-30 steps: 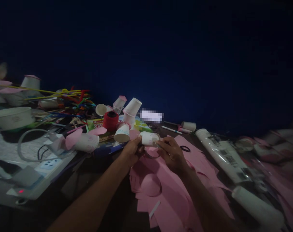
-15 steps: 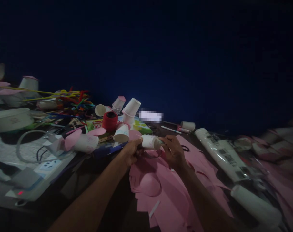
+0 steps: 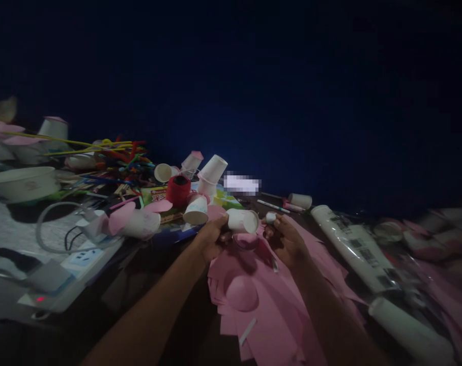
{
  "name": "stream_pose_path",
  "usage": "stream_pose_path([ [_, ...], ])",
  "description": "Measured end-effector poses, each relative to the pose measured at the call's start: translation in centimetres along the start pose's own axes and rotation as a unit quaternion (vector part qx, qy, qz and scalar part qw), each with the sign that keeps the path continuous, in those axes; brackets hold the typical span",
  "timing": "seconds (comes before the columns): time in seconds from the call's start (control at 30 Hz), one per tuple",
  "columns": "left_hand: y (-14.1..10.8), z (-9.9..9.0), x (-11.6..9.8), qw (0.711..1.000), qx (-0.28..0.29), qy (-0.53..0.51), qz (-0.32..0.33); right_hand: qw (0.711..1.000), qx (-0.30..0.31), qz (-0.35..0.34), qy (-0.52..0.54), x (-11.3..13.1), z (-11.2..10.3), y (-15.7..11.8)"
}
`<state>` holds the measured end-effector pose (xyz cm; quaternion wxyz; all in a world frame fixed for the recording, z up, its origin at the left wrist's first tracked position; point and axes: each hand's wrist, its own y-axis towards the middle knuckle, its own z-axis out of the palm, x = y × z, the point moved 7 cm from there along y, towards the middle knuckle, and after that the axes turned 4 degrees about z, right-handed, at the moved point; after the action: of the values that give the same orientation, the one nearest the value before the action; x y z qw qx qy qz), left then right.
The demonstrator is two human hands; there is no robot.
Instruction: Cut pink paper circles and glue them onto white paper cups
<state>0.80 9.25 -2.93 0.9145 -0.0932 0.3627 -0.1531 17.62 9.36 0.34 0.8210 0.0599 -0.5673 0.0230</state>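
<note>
A white paper cup [image 3: 241,221] lies sideways in my left hand [image 3: 214,236], its open end turned to the right. My right hand [image 3: 286,240], just right of the cup and apart from it, pinches a small white round object [image 3: 270,218], too small to name. Below both hands spreads a stack of pink paper [image 3: 269,310] with a pink round piece [image 3: 241,293] and a small white strip [image 3: 248,331] on it.
Left are a red yarn roll [image 3: 178,191], white cups [image 3: 212,169], colourful pipe cleaners [image 3: 134,155], a white bowl [image 3: 23,184] and a power strip [image 3: 76,269]. Right are wrapped cups [image 3: 349,246] and a white cup stack [image 3: 408,328].
My right hand has moved away from the cup's open end, and the small white object now shows between its fingers. The whole view has shifted slightly.
</note>
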Motion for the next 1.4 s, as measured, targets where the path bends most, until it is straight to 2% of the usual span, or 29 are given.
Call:
stream_pose_path([
  [0.17,-0.1,0.0,0.0,1.000,-0.011,0.004,-0.009,0.999,0.012,-0.003,-0.034,-0.2,0.1,-0.1],
  [0.43,0.3,-0.4,-0.1,1.000,-0.026,-0.012,-0.010,0.987,-0.042,-0.069,-0.139,0.2,-1.2,0.4],
  [0.63,0.7,-0.6,-0.3,0.999,-0.030,-0.030,0.006,0.921,-0.101,-0.108,-0.361,-0.1,-3.1,1.1],
  [0.73,0.8,-0.8,-0.4,0.999,-0.034,-0.041,0.014,0.891,-0.125,-0.116,-0.420,-0.2,-4.1,1.4],
  [0.83,1.1,-1.1,-0.5,0.998,-0.034,-0.052,0.022,0.847,-0.151,-0.136,-0.491,0.0,-4.6,1.4],
  [1.07,1.7,-1.8,-0.4,0.997,-0.030,-0.069,0.026,0.764,-0.178,-0.128,-0.607,-0.3,-4.7,0.9],
  [1.2,1.7,-1.6,-0.4,0.997,-0.014,-0.074,0.020,0.737,-0.193,-0.123,-0.636,0.1,-4.6,0.7],
  [1.3,1.7,-1.3,-0.4,0.997,-0.004,-0.073,0.018,0.727,-0.205,-0.134,-0.641,1.1,-4.2,0.5],
  [1.37,1.6,-1.1,-0.3,0.997,0.004,-0.071,0.014,0.731,-0.183,-0.149,-0.640,1.5,-3.3,0.4],
  [1.4,1.6,-1.0,-0.3,0.997,0.008,-0.070,0.012,0.733,-0.151,-0.159,-0.644,1.5,-2.4,0.4],
])
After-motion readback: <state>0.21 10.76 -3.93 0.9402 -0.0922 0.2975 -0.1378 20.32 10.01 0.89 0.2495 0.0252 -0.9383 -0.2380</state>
